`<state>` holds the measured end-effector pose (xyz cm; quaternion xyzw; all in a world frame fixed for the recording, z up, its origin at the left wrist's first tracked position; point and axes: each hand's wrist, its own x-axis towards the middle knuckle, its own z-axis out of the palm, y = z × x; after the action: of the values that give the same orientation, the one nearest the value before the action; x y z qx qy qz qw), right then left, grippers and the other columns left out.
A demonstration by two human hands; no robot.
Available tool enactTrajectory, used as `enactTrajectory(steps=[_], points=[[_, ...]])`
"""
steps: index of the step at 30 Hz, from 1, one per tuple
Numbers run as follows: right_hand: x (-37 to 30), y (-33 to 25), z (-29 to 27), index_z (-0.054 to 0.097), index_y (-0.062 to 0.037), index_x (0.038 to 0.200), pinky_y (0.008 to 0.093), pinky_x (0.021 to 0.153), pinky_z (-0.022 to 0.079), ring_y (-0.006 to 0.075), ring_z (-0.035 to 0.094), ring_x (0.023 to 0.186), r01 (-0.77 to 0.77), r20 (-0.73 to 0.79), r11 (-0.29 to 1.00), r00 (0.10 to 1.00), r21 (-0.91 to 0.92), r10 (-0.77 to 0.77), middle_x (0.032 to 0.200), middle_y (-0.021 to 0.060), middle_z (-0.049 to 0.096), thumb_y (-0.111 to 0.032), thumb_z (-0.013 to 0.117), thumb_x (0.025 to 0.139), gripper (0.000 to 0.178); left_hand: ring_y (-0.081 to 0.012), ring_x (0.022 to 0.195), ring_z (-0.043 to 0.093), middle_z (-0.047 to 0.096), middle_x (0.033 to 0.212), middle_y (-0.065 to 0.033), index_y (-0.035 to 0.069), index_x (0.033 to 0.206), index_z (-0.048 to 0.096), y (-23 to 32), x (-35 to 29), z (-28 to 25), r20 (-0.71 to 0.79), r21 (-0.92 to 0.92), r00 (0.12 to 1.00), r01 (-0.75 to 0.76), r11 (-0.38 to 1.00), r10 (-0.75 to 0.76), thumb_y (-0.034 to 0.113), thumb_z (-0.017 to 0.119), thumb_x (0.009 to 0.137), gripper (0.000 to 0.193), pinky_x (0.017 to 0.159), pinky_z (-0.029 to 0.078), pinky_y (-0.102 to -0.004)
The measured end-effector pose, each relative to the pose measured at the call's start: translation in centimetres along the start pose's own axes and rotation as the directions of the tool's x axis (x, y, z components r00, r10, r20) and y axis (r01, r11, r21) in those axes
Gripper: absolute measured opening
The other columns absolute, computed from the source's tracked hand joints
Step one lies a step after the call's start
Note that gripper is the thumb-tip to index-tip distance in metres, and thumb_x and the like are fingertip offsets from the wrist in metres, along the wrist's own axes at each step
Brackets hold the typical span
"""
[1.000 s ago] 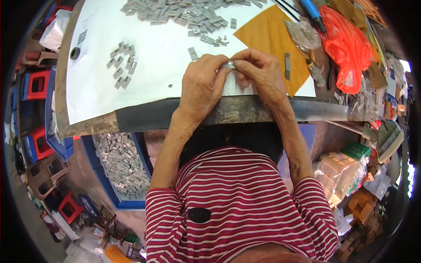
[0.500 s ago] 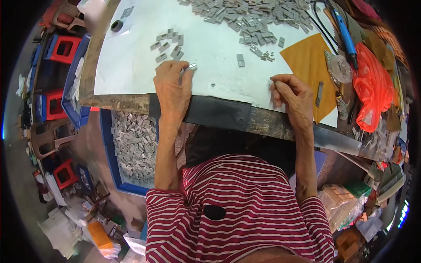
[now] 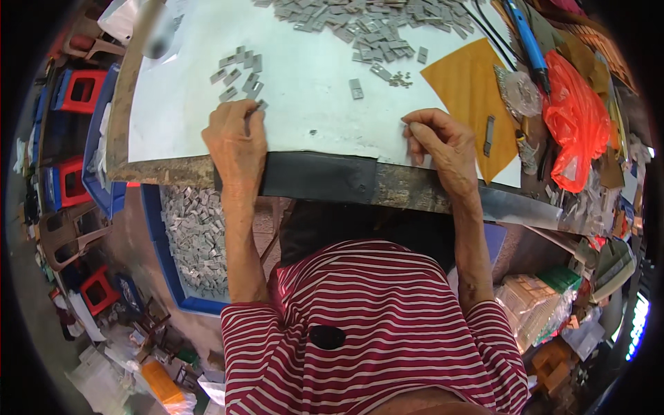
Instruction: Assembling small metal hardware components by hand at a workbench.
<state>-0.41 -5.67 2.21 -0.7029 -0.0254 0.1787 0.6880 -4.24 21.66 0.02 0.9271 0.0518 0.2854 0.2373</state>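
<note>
Grey piece (image 3: 262, 105) at left hand (image 3: 236, 133), grip unclear; right hand (image 3: 446, 144) well apart, curled, hold unclear.

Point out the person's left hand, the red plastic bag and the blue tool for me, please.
Left hand (image 3: 235, 138): head view, on the back of the hand.
Red plastic bag (image 3: 575, 111): head view, on its crumpled middle.
Blue tool (image 3: 528, 37): head view, on its blue body.

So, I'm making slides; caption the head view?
Left hand at a small grey rectangular piece; right hand over white paper.
</note>
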Motion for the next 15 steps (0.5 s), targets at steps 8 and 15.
enactTrajectory(steps=[8, 15], points=[[-0.1, 0.4, -0.5, 0.06, 0.0035, 0.091, 0.0181, 0.045, 0.04, 0.0047, 0.048, 0.05, 0.027, 0.011, 1.0, 1.0, 0.003, -0.027, 0.065, 0.0023, 0.055, -0.004, 0.053, 0.084, 0.013, -0.0278, 0.081, 0.054, 0.058, 0.082, -0.0094, 0.005, 0.084, 0.06, 1.6, 0.7, 1.2, 0.014, 0.034, 0.999, -0.038, 0.999, 0.037, 0.003, 0.061, 0.073, 0.012, 0.071, 0.04, -0.0391], [-0.7, 0.0, -0.5, 0.061, 0.0008, 0.09, 0.0173, 0.047, 0.041, 0.0037, 0.05, 0.054, 0.025, -0.005, 0.999, 1.0, -0.031, -0.025, 0.064, 0.0003, 0.055, -0.006, 0.053, 0.084, 0.012, -0.0286, 0.08, 0.052, 0.055, 0.082, -0.0105, 0.005, 0.086, 0.059, 7.2, 1.6, 4.4, 0.162, -0.16, 0.974, -0.133, 0.978, 0.159, 0.012, 0.063, 0.075, 0.014, 0.067, 0.04, -0.0386]])
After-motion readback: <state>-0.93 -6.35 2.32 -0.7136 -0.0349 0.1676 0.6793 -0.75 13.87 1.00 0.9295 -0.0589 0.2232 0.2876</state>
